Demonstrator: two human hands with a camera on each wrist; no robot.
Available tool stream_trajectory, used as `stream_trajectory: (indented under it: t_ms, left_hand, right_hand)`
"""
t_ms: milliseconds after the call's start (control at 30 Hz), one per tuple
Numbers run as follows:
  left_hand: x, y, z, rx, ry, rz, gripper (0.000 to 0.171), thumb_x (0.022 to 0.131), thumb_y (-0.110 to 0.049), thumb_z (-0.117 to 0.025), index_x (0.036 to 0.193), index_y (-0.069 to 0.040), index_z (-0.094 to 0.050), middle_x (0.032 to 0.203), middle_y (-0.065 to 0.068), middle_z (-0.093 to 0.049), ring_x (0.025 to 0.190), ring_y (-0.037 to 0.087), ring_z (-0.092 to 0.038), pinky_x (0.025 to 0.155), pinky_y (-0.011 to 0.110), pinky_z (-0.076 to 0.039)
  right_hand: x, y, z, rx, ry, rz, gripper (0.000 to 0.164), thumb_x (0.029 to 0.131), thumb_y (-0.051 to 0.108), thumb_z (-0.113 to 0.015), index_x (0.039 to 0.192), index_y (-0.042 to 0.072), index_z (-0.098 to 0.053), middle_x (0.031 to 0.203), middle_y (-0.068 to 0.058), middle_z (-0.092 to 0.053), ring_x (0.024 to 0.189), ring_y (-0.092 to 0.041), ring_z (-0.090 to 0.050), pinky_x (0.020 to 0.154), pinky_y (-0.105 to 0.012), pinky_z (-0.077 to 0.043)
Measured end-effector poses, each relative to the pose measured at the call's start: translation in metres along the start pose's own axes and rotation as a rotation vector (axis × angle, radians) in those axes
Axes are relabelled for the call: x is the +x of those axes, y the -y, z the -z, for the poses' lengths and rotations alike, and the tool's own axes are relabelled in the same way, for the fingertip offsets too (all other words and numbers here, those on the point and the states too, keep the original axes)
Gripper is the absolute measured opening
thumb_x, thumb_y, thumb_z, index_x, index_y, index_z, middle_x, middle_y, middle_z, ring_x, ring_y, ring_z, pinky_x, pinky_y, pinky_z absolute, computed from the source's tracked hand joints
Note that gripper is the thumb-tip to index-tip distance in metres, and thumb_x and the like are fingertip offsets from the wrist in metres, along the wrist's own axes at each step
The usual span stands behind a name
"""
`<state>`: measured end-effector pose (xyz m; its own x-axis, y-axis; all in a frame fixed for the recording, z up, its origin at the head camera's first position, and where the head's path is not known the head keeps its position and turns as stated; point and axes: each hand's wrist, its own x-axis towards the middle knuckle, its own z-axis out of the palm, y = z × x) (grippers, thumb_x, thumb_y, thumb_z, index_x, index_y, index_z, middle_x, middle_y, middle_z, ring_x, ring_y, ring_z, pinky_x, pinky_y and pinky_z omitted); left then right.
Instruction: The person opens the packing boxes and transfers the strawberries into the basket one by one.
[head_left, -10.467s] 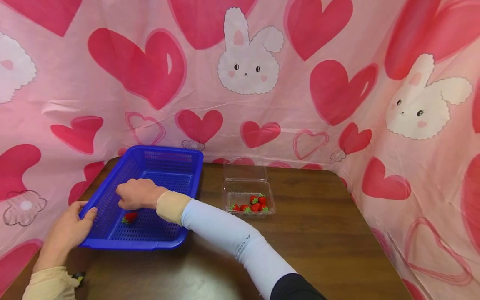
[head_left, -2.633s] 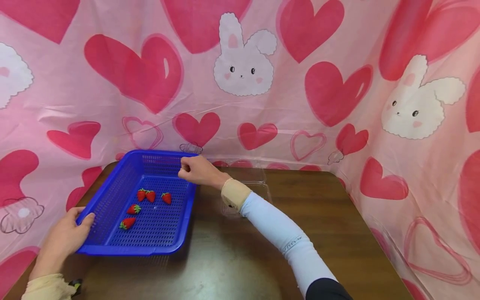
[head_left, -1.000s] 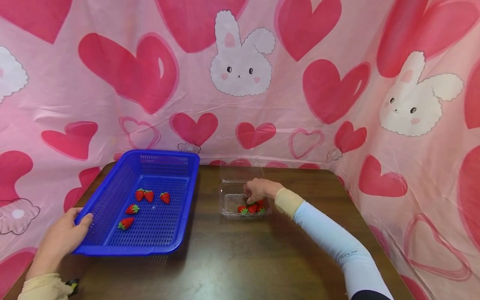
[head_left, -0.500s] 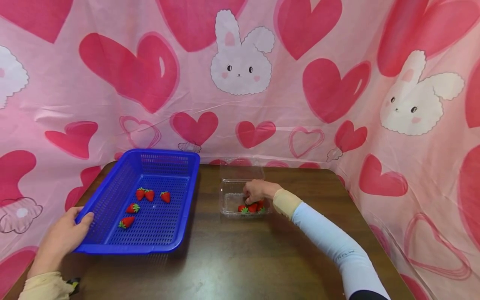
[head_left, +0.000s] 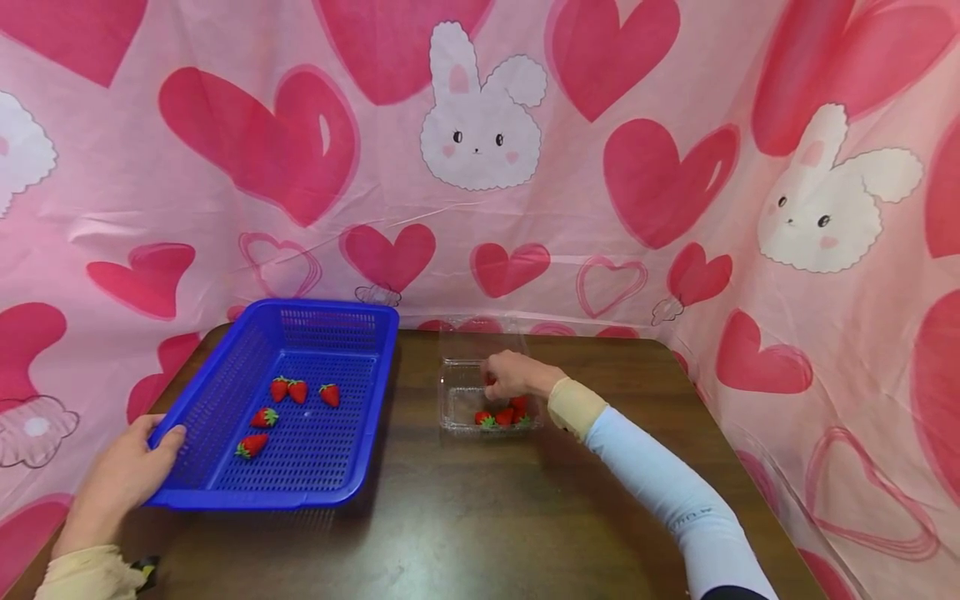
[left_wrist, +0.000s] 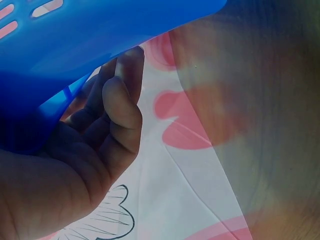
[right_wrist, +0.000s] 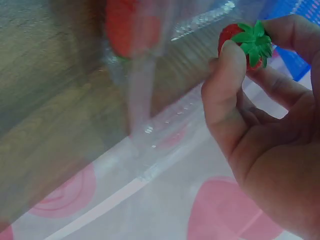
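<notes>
In the head view my left hand grips the left rim of a blue plastic basket, thumb on the inside. The left wrist view shows its fingers curled under the blue rim. Several red strawberries with green leaves lie spread on the basket floor. My right hand is over a clear hinged plastic box right of the basket. Between thumb and fingers it pinches a strawberry, plain in the right wrist view. Further strawberries lie at the box's front right, partly hidden by the hand.
The box's clear lid stands raised at its back. Both containers rest on a brown wooden table. A pink cloth printed with hearts and rabbits hangs behind and at the sides. A small black and yellow item is by the left wrist.
Since the earliest frame, the basket's visible strawberries have gone from one to several. The right hand went from basket to box, and has just lifted slightly with a strawberry. The left hand keeps its grip.
</notes>
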<state>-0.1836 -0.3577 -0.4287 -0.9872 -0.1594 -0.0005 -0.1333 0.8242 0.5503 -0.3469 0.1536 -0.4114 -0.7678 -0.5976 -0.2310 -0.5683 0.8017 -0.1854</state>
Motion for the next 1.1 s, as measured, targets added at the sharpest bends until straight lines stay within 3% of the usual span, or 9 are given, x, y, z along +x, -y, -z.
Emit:
stream_trajectory:
  t_ms: [267,433,633,767,933,1100]
  left_hand:
    - [0.0,0.0,0.001,0.0,0.006,0.0,0.056,0.104,-0.031,-0.039,0.13,0.018,-0.035,0.112,0.046,-0.051,0.094,0.056,-0.055,0.077,0.059,-0.045]
    - [0.001,0.0,0.002,0.005,0.015,0.012,0.058,0.104,-0.033,-0.038,0.132,0.017,-0.034,0.114,0.046,-0.05,0.095,0.056,-0.054,0.078,0.061,-0.044]
    - [0.002,0.001,0.002,0.006,0.013,0.008,0.058,0.104,-0.034,-0.038,0.132,0.017,-0.034,0.113,0.045,-0.051,0.095,0.056,-0.055,0.077,0.06,-0.045]
    - [0.001,0.002,0.0,0.005,0.006,0.003,0.057,0.104,-0.033,-0.039,0.131,0.017,-0.035,0.113,0.045,-0.052,0.096,0.057,-0.055,0.077,0.06,-0.045]
    - [0.001,0.002,0.0,0.003,0.019,0.016,0.058,0.104,-0.034,-0.038,0.132,0.016,-0.034,0.114,0.045,-0.051,0.096,0.057,-0.055,0.077,0.061,-0.045]
    - [0.002,0.002,0.0,0.01,0.006,0.002,0.056,0.104,-0.033,-0.039,0.131,0.017,-0.035,0.113,0.045,-0.051,0.094,0.056,-0.055,0.077,0.061,-0.045]
  right_hand:
    - [-0.003,0.012,0.015,0.044,-0.027,0.051,0.009,0.088,0.022,-0.067,0.09,0.013,-0.066,0.073,0.003,-0.06,0.059,-0.009,-0.05,0.054,-0.022,-0.046]
    - [-0.001,0.02,0.028,0.039,-0.073,0.096,0.01,0.087,0.023,-0.067,0.087,0.015,-0.063,0.067,0.005,-0.052,0.056,-0.008,-0.044,0.053,-0.022,-0.04]
    - [0.005,0.032,0.042,0.049,-0.121,0.152,0.011,0.088,0.026,-0.065,0.084,0.017,-0.061,0.065,0.004,-0.052,0.058,-0.01,-0.046,0.053,-0.023,-0.042]
    - [0.011,0.043,0.05,0.035,-0.164,0.19,0.011,0.09,0.028,-0.066,0.092,0.017,-0.064,0.073,0.004,-0.057,0.066,-0.012,-0.051,0.06,-0.023,-0.047]
    - [0.019,0.058,0.056,-0.002,-0.232,0.236,0.022,0.092,0.032,-0.065,0.107,0.015,-0.067,0.09,0.003,-0.063,0.08,-0.013,-0.055,0.073,-0.024,-0.05]
    - [0.03,0.072,0.056,0.0,-0.278,0.279,0.026,0.092,0.034,-0.065,0.11,0.015,-0.067,0.095,0.002,-0.064,0.083,-0.011,-0.057,0.077,-0.022,-0.051]
